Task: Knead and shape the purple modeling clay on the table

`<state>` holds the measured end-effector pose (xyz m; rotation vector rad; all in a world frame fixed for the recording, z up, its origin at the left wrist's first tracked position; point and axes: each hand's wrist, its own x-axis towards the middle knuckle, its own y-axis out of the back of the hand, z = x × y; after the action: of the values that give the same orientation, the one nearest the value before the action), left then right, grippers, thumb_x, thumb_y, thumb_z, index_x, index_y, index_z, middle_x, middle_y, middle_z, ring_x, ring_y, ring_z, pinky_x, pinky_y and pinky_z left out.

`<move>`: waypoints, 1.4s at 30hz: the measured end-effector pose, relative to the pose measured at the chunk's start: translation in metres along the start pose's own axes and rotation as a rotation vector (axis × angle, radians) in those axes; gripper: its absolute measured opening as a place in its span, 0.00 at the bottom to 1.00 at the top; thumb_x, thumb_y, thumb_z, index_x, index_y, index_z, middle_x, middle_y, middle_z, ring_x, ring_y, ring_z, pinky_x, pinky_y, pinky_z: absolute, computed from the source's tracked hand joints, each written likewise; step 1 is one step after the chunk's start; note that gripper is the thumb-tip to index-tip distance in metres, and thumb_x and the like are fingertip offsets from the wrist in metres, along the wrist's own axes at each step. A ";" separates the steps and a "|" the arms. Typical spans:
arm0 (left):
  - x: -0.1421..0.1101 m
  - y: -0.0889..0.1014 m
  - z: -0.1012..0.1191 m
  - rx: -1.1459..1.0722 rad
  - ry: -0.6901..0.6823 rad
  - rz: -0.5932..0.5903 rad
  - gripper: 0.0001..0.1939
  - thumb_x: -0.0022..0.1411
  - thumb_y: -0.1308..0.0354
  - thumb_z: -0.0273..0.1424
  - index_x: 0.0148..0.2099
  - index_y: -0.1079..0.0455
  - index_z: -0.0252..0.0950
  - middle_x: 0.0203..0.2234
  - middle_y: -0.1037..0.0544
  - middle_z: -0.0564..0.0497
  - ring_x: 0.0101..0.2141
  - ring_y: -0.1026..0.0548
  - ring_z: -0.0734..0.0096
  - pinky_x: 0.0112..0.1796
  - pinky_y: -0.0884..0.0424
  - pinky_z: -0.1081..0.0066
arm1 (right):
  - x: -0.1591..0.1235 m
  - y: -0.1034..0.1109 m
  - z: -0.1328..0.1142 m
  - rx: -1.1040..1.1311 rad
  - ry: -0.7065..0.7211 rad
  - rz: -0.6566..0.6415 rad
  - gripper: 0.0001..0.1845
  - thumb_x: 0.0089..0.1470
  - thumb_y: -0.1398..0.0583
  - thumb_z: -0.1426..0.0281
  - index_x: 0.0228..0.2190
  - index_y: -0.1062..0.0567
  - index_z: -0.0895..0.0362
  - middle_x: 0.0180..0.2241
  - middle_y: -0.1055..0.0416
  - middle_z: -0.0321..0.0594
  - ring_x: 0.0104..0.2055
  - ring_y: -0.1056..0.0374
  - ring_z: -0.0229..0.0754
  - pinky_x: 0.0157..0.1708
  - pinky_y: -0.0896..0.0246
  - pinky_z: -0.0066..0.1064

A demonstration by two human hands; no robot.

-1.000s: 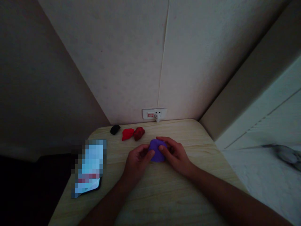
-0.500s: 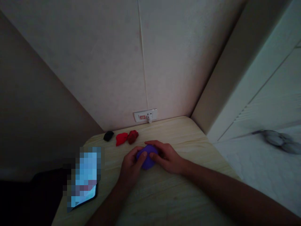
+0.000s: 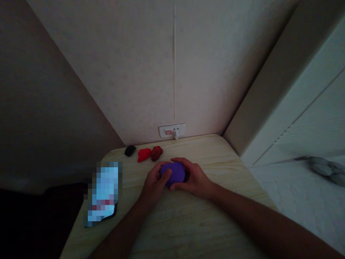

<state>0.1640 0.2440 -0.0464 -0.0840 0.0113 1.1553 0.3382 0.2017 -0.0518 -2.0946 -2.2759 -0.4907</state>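
Between my hands is a smooth purple lump (image 3: 175, 172), rounded and soft-looking like modelling clay, over the wood-grain table (image 3: 172, 223). My left hand (image 3: 156, 180) grips its left side, the thumb pressed on the top face. My right hand (image 3: 194, 179) curls round the right side, fingers at the far edge and thumb along the near edge. Whether the lump touches the table is hidden. Beyond the hands lie a dark red lump (image 3: 156, 153), a bright red lump (image 3: 144, 155) and a black lump (image 3: 130, 150).
A phone (image 3: 104, 192) with a lit, blurred-out screen rests at the table's left. A wall socket (image 3: 171, 131) with a white plug sits just above the back edge. Right of the table are a pale panel (image 3: 304, 118) and a grey object (image 3: 323, 167) on a white surface.
The purple lump has been turned and pressed into a rounder shape. My right thumb has moved from its top to its near edge. The camera view swung and came partly back.
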 end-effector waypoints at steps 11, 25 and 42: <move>0.002 -0.003 0.002 -0.046 -0.005 -0.054 0.19 0.55 0.31 0.38 0.43 0.26 0.30 0.27 0.22 0.52 0.22 0.29 0.77 0.25 0.32 0.75 | 0.005 0.008 0.004 0.221 -0.068 0.019 0.22 0.56 0.34 0.56 0.44 0.25 0.58 0.30 0.29 0.35 0.28 0.35 0.36 0.29 0.37 0.28; 0.002 -0.004 0.002 -0.077 -0.011 -0.058 0.16 0.55 0.31 0.35 0.41 0.26 0.30 0.24 0.23 0.52 0.23 0.28 0.76 0.27 0.31 0.75 | 0.012 0.009 0.006 0.351 -0.138 0.095 0.20 0.48 0.29 0.54 0.31 0.24 0.58 0.25 0.28 0.34 0.23 0.36 0.35 0.20 0.37 0.26; 0.004 0.005 -0.013 -0.198 -0.018 -0.063 0.16 0.55 0.31 0.32 0.45 0.25 0.31 0.27 0.20 0.51 0.24 0.26 0.74 0.28 0.30 0.73 | 0.015 0.011 0.009 0.470 -0.163 0.105 0.20 0.46 0.28 0.57 0.31 0.27 0.58 0.25 0.27 0.33 0.18 0.35 0.32 0.17 0.37 0.24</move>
<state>0.1619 0.2489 -0.0598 -0.2482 -0.1211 1.0913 0.3491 0.2189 -0.0543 -2.0477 -2.0733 0.2104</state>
